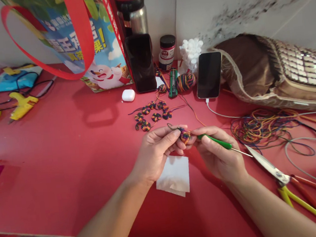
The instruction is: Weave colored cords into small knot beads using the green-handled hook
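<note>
Between thumb and fingers, my left hand (pixel 162 146) pinches a small multicoloured crochet piece (pixel 185 135) in dark, orange and purple yarn. My right hand (pixel 221 153) is closed around a crochet hook (pixel 219 141) with a green handle, its thin metal end pointing down to the right. The hook's other end meets the crochet piece, where my fingers partly hide it. An orange strand of yarn (pixel 195 114) runs from the back of the table toward the piece. Beyond my hands lie several small round crochet pieces (pixel 156 117) in the same colours. Under my hands are white paper squares (pixel 175 174).
At right lie large scissors (pixel 278 175) and a heap of loose yarn (pixel 257 128). Behind stand two phones (pixel 141 63), a yarn ball (pixel 185 82), a green box cutter (pixel 172 83) and a sequined bag (pixel 309 67). A yellow glue gun (pixel 22 104) lies at left near a shopping bag (pixel 80 39).
</note>
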A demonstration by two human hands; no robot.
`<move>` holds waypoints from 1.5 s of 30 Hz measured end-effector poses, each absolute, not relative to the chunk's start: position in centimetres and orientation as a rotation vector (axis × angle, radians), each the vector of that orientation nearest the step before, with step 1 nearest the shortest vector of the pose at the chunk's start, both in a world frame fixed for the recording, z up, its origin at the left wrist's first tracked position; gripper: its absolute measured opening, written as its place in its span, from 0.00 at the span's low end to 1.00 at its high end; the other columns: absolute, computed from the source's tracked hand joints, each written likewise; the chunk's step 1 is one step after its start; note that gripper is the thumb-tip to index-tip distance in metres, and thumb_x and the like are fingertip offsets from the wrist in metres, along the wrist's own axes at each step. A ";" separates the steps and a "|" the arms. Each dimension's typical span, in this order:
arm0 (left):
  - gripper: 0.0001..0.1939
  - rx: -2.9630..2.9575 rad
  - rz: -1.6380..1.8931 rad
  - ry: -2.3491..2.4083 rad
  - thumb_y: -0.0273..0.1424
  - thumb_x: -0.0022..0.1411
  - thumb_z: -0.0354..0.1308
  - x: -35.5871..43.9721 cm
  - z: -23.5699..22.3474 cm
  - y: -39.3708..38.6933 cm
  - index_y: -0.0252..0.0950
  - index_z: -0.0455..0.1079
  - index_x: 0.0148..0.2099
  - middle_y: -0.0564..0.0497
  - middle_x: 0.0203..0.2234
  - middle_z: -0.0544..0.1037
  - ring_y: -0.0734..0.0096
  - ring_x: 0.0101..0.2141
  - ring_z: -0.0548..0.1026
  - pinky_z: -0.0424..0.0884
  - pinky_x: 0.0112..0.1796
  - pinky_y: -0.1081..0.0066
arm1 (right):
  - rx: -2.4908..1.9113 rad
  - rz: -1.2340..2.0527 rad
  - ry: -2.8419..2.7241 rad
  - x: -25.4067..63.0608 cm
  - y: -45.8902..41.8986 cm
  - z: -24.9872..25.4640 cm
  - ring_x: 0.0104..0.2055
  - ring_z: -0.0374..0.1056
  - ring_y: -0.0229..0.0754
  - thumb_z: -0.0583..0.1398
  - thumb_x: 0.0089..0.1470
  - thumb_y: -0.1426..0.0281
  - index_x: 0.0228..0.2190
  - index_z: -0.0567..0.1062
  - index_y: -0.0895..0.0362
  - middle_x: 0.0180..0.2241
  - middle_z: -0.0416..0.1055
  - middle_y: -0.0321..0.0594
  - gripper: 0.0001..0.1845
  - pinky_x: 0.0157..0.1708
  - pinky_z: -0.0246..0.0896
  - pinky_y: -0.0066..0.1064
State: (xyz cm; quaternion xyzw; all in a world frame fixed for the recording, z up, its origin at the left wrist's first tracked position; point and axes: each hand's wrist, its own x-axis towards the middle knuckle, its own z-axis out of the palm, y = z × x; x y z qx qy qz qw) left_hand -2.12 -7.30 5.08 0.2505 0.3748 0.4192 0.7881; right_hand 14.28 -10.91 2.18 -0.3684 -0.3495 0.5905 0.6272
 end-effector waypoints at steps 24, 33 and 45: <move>0.11 0.566 0.940 0.795 0.33 0.51 0.78 -1.9 4.5 -7.0 0.34 0.83 0.35 0.52 0.21 0.81 0.79 0.21 0.76 0.72 0.24 0.81 | -0.929 1.116 -1.080 14.7 -10.9 0.6 0.40 0.78 0.39 0.64 0.68 0.68 0.49 0.85 0.45 0.41 0.83 0.38 0.12 0.44 0.76 0.32; 0.15 0.669 0.901 0.810 0.34 0.49 0.78 -1.5 3.6 -7.1 0.33 0.79 0.35 0.52 0.22 0.80 0.76 0.23 0.76 0.74 0.27 0.77 | -1.058 0.719 -1.399 15.0 -10.2 1.2 0.45 0.79 0.41 0.65 0.66 0.71 0.46 0.85 0.47 0.42 0.84 0.38 0.11 0.48 0.75 0.34; 0.21 0.767 1.071 0.762 0.27 0.52 0.74 -1.3 3.8 -7.4 0.33 0.79 0.49 0.56 0.27 0.78 0.76 0.24 0.78 0.72 0.25 0.76 | -1.009 0.731 -1.285 14.4 -10.4 0.9 0.37 0.79 0.40 0.66 0.65 0.67 0.42 0.85 0.50 0.36 0.83 0.37 0.06 0.41 0.77 0.33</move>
